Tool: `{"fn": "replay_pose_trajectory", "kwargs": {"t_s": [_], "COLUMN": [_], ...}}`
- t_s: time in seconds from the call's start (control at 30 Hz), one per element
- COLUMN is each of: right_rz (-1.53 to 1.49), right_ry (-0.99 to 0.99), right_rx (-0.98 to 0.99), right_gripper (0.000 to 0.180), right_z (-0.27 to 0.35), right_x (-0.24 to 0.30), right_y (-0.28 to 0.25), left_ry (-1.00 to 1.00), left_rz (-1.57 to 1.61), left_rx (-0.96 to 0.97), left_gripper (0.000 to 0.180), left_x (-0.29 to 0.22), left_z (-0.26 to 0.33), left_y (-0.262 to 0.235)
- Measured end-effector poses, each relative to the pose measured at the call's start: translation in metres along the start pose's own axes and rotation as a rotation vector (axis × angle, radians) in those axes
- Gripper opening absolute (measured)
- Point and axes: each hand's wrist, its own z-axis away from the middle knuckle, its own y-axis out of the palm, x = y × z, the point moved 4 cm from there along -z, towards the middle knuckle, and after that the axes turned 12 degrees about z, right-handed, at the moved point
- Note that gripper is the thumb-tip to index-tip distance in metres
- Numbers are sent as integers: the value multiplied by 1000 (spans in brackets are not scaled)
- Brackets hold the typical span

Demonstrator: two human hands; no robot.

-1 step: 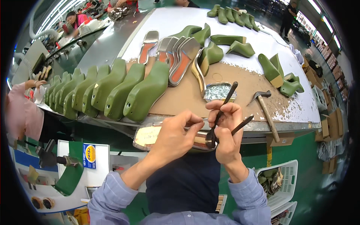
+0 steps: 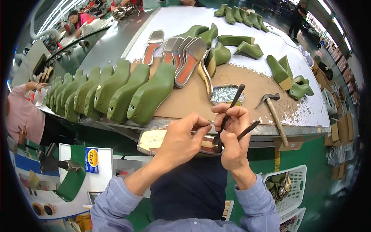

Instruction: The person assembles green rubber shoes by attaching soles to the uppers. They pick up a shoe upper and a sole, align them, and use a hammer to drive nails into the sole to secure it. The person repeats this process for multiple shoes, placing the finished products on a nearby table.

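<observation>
Beside the table (image 2: 251,77), right fingers (image 2: 232,145) grip pincers (image 2: 237,96) near pinched left fingers (image 2: 193,120).

**A:** Which colours did the footwear components carry?

**B:** The shoe lasts (image 2: 150,94) were green. The insoles (image 2: 187,69) combined grey with orange-red panels. The label (image 2: 152,139) was yellow with dark markings.

**A:** And the tools?

**B:** The pincers (image 2: 238,92) were black. The hammer (image 2: 276,120) paired a dark grey head with a tan handle.

**A:** Work surface?

**B:** The tabletop (image 2: 247,79) showed brown and white areas, with ragged white flecking along their boundary.

**A:** Clothing and surroundings?

**B:** The sleeves (image 2: 116,197) were blue-grey with a faint line pattern. The floor (image 2: 262,158) was green; the crate (image 2: 297,183) was white.
</observation>
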Motion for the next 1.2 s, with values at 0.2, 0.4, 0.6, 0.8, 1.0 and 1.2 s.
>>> {"fn": "replay_pose_trajectory", "kwargs": {"t_s": [0.2, 0.4, 0.6, 0.8, 1.0, 1.2], "right_rz": [-301, -668, -580, -289, 86, 2], "right_ry": [99, 313, 167, -4, -43, 84], "right_rx": [-424, -746, -691, -192, 2, 9], "right_gripper": [15, 15, 27, 37, 37, 41], "right_z": [7, 105, 105, 8, -3, 0], "right_x": [-62, -79, -58, -9, -7, 6], "right_y": [-71, -133, -113, -24, 3, 5], "left_ry": [35, 44, -66, 31, 44, 125], "left_rz": [-109, -246, -219, -113, -64, -121], "left_rx": [36, 221, 151, 49, -21, -5], "left_gripper": [11, 11, 11, 11, 11, 11], "left_x": [10, -1, 1, 8, 9, 6], "left_z": [2, 1, 3, 2, 0, 0], "left_y": [-3, 6, 4, 1, 0, -1]}}
